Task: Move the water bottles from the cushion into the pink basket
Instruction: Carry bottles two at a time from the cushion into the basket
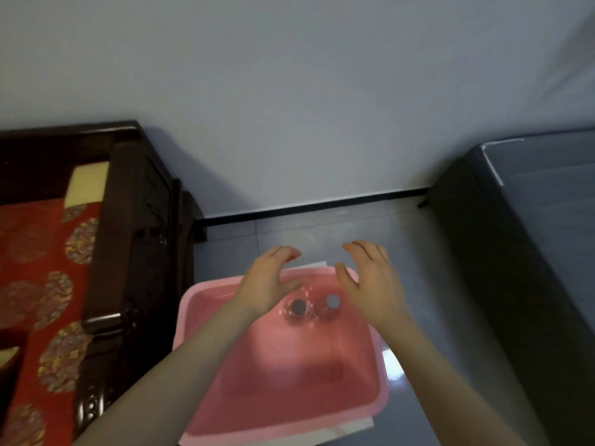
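The pink basket (206, 365) sits on the grey floor below me. Two clear water bottles stand upright side by side in its far half, seen from above: the left bottle (297, 308) and the right bottle (331, 302), each with a grey cap. My left hand (269, 283) hovers just left of and above them, fingers apart and empty. On the other side my right hand (370, 281) hovers the same way, fingers spread, holding nothing. The red patterned cushion (38, 284) lies on the dark wooden seat at the left; no bottle shows on it.
A dark carved wooden armrest (125, 236) runs between the cushion and the basket. A grey box-like piece of furniture (531, 252) stands at the right. White paper (338, 432) lies under the basket. A pale wall with a black skirting is ahead.
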{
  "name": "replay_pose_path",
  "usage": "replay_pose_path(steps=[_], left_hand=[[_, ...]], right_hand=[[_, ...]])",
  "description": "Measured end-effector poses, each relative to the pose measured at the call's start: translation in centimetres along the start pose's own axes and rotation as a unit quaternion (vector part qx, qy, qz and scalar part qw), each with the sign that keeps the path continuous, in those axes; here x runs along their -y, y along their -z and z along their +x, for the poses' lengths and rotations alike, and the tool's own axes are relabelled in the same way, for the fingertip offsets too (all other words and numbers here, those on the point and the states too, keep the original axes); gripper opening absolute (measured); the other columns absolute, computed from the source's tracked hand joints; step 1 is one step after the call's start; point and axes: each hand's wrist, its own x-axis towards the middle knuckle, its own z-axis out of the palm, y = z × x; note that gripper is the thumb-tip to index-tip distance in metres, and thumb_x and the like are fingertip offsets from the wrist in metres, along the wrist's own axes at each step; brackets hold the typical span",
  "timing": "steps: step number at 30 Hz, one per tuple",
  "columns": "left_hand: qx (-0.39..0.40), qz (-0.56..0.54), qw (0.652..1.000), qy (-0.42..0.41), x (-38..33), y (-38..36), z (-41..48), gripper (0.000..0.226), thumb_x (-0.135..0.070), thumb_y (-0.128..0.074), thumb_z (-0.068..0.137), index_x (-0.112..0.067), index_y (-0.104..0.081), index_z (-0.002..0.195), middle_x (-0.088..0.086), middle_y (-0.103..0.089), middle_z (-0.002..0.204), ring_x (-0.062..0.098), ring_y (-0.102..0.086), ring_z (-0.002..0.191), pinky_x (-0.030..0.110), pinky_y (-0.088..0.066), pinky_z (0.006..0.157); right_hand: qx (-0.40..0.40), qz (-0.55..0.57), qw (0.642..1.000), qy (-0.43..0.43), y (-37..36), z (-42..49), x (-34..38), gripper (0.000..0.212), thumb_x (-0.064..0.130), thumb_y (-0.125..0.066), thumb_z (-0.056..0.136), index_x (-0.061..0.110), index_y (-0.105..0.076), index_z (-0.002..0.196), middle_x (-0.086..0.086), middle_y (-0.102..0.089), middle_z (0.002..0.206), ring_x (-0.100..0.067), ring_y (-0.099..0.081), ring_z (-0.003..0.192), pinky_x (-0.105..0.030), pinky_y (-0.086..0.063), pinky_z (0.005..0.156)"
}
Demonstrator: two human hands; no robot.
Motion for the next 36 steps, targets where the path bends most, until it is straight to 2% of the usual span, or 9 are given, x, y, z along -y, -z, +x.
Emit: replay_pose_path(steps=[4, 7, 10, 16, 21, 24, 26, 30, 36], left_hand=[[-0.14, -0.024, 0.989, 0.046, -3.3, 7.4, -1.1, 0.039, -0.028, -0.074, 0.08, -0.009, -0.064, 0.112, 0.0, -0.065, 0.107, 0.009, -0.058, 0.098, 0.009, -0.037, 0.087], [-0.226, -0.068, 0.964, 0.119, -4.9, 12.5, -5.0, 0.035, -0.03, -0.066, 0.087, -0.012, -0.063, 0.117, -0.003, -0.066, 0.113, 0.008, -0.058, 0.105, 0.025, -0.045, 0.095], [-0.297, -0.07, 0.939, 0.159, -4.9, 16.5, -10.1, 0.03, -0.032, -0.06, 0.091, -0.017, -0.064, 0.117, -0.006, -0.066, 0.112, 0.009, -0.06, 0.106, 0.027, -0.046, 0.091], [-0.472, -0.067, 0.851, 0.218, -5.9, 24.7, -25.4, 0.033, -0.041, -0.051, 0.092, -0.026, -0.058, 0.121, -0.011, -0.06, 0.114, -0.004, -0.054, 0.101, 0.02, -0.041, 0.081], [-0.58, -0.042, 0.765, 0.277, -6.2, 28.4, -38.3, 0.039, -0.045, -0.051, 0.092, -0.023, -0.057, 0.124, -0.007, -0.06, 0.116, 0.012, -0.057, 0.106, 0.03, -0.045, 0.084], [-0.625, -0.036, 0.718, 0.303, -6.0, 29.6, -47.3, 0.039, -0.05, -0.053, 0.089, -0.024, -0.061, 0.117, -0.004, -0.064, 0.109, 0.016, -0.061, 0.098, 0.036, -0.05, 0.078], [-0.651, -0.038, 0.689, 0.317, -5.8, 30.1, -52.5, 0.034, -0.046, -0.055, 0.09, -0.022, -0.062, 0.113, 0.0, -0.067, 0.107, 0.02, -0.063, 0.1, 0.041, -0.053, 0.082], [-0.699, -0.023, 0.631, 0.336, -6.0, 30.4, -63.1, 0.028, -0.026, -0.056, 0.093, -0.01, -0.061, 0.116, 0.003, -0.064, 0.109, 0.022, -0.06, 0.107, 0.023, -0.042, 0.081], [-0.629, 0.111, 0.629, 0.442, -5.7, 31.5, -77.3, 0.058, -0.027, -0.069, 0.083, -0.006, -0.049, 0.133, 0.014, -0.053, 0.135, 0.028, -0.049, 0.125, 0.038, -0.037, 0.101]], right_hand=[[-0.045, 0.073, 0.996, 0.007, 5.0, 2.4, 2.7, 0.052, 0.045, -0.039, 0.09, 0.008, -0.063, 0.117, -0.01, -0.062, 0.12, -0.029, -0.053, 0.113, -0.029, -0.034, 0.1], [-0.057, 0.117, 0.99, 0.047, 7.8, 3.5, 5.3, 0.052, 0.046, -0.035, 0.092, 0.009, -0.064, 0.116, -0.01, -0.062, 0.12, -0.029, -0.052, 0.114, -0.02, -0.027, 0.099], [-0.06, 0.151, 0.984, 0.073, 8.8, 3.5, 8.2, 0.053, 0.047, -0.033, 0.092, 0.012, -0.063, 0.118, -0.008, -0.061, 0.121, -0.028, -0.05, 0.115, -0.023, -0.029, 0.099], [-0.019, 0.2, 0.957, 0.21, 10.1, 2.3, 19.4, 0.061, 0.058, -0.025, 0.089, 0.023, -0.056, 0.127, 0.004, -0.055, 0.128, -0.012, -0.04, 0.12, -0.025, -0.03, 0.097], [0.045, 0.225, 0.922, 0.311, 8.0, -1.5, 29.6, 0.057, 0.057, -0.029, 0.091, 0.023, -0.053, 0.13, 0.004, -0.052, 0.132, -0.014, -0.038, 0.125, -0.029, -0.032, 0.102], [0.077, 0.221, 0.898, 0.373, 5.9, -5.7, 36.6, 0.051, 0.052, -0.035, 0.092, 0.022, -0.053, 0.128, 0.002, -0.052, 0.132, -0.016, -0.038, 0.125, -0.03, -0.032, 0.101], [0.093, 0.221, 0.88, 0.411, 4.7, -8.8, 40.7, 0.05, 0.051, -0.037, 0.092, 0.021, -0.053, 0.128, 0.001, -0.052, 0.132, -0.016, -0.037, 0.125, -0.029, -0.031, 0.1], [0.124, 0.21, 0.844, 0.479, 1.6, -16.6, 48.6, 0.056, 0.056, -0.033, 0.092, 0.022, -0.049, 0.133, 0.0, -0.047, 0.138, -0.016, -0.035, 0.13, -0.037, -0.035, 0.106], [0.128, 0.183, 0.826, 0.518, -2.9, -27.5, 59.0, 0.052, 0.045, -0.053, 0.091, 0.018, -0.049, 0.135, -0.004, -0.045, 0.141, -0.021, -0.034, 0.132, -0.037, -0.032, 0.108]])
